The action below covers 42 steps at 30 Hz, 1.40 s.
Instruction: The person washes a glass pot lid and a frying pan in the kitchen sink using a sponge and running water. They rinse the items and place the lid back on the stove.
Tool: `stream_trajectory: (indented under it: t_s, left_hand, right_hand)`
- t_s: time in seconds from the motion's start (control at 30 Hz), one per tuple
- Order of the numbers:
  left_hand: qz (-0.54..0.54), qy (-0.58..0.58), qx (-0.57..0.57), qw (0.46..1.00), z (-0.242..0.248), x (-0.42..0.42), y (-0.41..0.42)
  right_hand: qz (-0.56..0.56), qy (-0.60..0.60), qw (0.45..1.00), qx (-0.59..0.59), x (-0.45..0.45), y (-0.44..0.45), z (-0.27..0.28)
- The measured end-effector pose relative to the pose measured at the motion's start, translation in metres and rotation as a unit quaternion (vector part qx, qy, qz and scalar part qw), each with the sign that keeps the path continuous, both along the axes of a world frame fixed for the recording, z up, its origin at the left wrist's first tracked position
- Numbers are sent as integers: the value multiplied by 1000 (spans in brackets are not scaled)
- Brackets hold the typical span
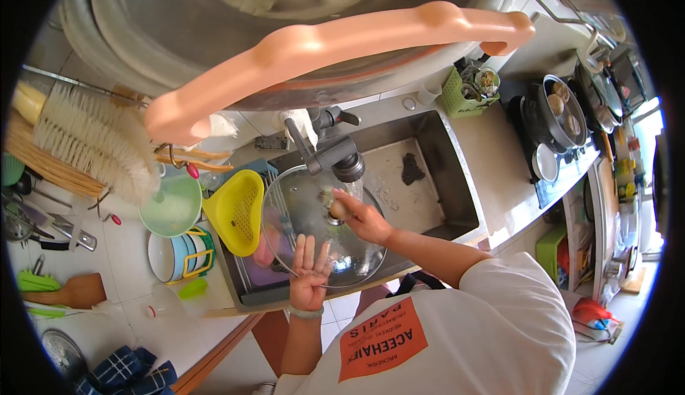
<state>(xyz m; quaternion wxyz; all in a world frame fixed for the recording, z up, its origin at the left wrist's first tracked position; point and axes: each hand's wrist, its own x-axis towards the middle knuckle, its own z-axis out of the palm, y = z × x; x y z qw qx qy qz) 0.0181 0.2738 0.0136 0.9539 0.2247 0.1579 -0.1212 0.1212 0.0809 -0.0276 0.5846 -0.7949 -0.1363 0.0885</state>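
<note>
A clear glass pot lid (299,202) with a metal rim is held over the sink, under the faucet (345,162). Water runs from the spout onto or beside it. My right hand (366,221) is closed around the lid's knob (338,210) at its centre, partly hiding it. At the lid's near left rim is my left hand (309,277), palm up, fingers extended and a bracelet on the wrist. Whether those fingers grip the rim or only rest against it cannot be told. Below the lid, the steel sink (457,191) holds a dark scrubber (412,169).
A large metal pot with a pink handle (321,47) hangs close above. Left of the lid are a yellow strainer (241,213), a green bowl (171,207) and stacked bowls (171,256). To the right stand a green basket (465,95) and a pan (559,114) on the stove.
</note>
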Motion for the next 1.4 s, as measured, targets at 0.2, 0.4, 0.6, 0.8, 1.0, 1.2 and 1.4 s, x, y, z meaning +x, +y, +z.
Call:
stream_trajectory:
  t_s: [0.2,0.4,0.6,0.8,1.0,1.2,1.4]
  left_hand:
    - [2,-24,13,1000,13,-5,10]
    - [71,-51,-36,996,8,-34,32]
    - [78,-78,2,994,17,-41,37]
    - [103,-65,-16,992,22,-51,38]
    - [117,-52,-23,991,25,-63,41]
    - [123,-53,-51,990,27,-77,44]
    - [127,-38,-45,990,35,-90,41]
  right_hand:
    - [7,-56,984,-167,75,-32,-115]
    - [-174,45,983,45,119,-65,-42]
    - [-183,114,959,185,161,-62,32]
    - [-133,117,960,217,146,-21,44]
    - [-92,89,986,111,144,-42,82]
    - [-53,66,985,152,138,-28,145]
    - [-44,-156,986,43,139,1,179]
